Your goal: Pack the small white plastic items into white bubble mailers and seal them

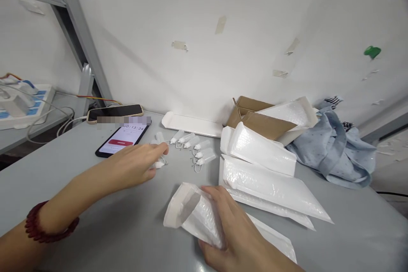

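My right hand (228,227) grips a white bubble mailer (205,216) in the lower middle, its fingers and thumb round the two sides. The mailer's mouth gapes towards the left, its flap folded back. My left hand (137,163) is over the table near the phone, thumb and forefinger apart, with nothing visibly held. Right by its fingertips lies a small white squeeze bottle (159,164), partly hidden by the hand. Several more small bottles (189,140) with looped cap straps lie just beyond, and others (205,158) a little to the right.
Padded mailers (270,187) are stacked on the right, before an open cardboard box (267,121) and a blue cloth bag (334,148). Another mailer (194,125) lies along the wall. A phone showing a timer (124,138), a second phone (116,111) and a power strip (35,106) are left.
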Available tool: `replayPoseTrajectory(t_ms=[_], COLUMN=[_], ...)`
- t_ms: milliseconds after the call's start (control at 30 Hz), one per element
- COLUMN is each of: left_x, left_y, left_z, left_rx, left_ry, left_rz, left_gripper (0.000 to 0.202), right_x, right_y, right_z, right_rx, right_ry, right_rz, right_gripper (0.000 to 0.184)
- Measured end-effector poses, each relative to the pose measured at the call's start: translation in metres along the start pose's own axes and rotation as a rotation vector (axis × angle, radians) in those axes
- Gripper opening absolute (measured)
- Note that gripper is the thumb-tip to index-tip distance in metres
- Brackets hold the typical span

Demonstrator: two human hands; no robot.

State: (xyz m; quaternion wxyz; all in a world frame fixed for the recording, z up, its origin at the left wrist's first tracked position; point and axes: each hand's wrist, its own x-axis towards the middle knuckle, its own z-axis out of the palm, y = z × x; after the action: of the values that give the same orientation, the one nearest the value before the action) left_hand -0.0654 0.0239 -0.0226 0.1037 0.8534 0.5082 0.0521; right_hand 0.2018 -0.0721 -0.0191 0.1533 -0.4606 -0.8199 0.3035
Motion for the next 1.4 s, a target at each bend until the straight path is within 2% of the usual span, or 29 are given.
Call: replayPoseTrajectory(t_ms=[100,267,400,500,567,700,800,933,1000,1167,1333,1400], left_x=[-0.004,-0.007,-0.003,0.001,0.004,0.007,0.005,0.002,0.001,-0.001,-0.003,-0.003], left_y=[0.014,0.043,0.053,0.056,0.058,0.062,0.063,0.067,0.070,0.081,0.085,0.084], left_z=[-0.013,-0.026,-0.018,-0.003,0.007,0.017,0.019,0.024,0.027,0.032,0.034,0.032], left_rx=[-0.205,-0.798,-0.922,-0.996,-0.949,-0.654,-0.563,-0.689,-0.772,-0.778,-0.824,-0.818], left_ry=[-0.042,-0.022,-0.202,-0.327,-0.308,-0.147,-0.129,-0.208,-0.259,-0.169,-0.205,-0.180], left_rz=[0.010,-0.020,-0.058,-0.126,-0.126,0.001,0.085,0.261,0.297,0.386,0.371,0.368], left_gripper=[0.036,0.044,0.020,0.015,0.014,0.014,0.014,0.017,0.019,0.022,0.025,0.026], right_x=[0.000,0.000,-0.001,0.000,0.000,0.000,0.000,0.001,0.001,0.002,0.002,0.002], right_y=[0.003,0.008,0.008,0.009,0.010,0.010,0.011,0.011,0.010,0.008,0.004,0.001], right_z=[0.001,0.000,0.001,0.003,0.004,0.007,0.008,0.006,0.005,0.002,-0.001,-0.003], right_rx=[-0.034,-0.046,-0.038,-0.044,-0.071,-0.134,-0.146,-0.102,-0.075,0.012,0.058,0.063], right_ry=[0.064,0.125,0.138,0.122,0.122,0.161,0.161,0.126,0.110,0.022,-0.050,-0.066], right_rz=[-0.046,-0.071,-0.045,-0.031,-0.040,-0.077,-0.076,-0.088,-0.105,-0.098,-0.072,-0.046], right_gripper=[0.071,0.071,0.069,0.067,0.067,0.068,0.067,0.069,0.070,0.076,0.078,0.075])
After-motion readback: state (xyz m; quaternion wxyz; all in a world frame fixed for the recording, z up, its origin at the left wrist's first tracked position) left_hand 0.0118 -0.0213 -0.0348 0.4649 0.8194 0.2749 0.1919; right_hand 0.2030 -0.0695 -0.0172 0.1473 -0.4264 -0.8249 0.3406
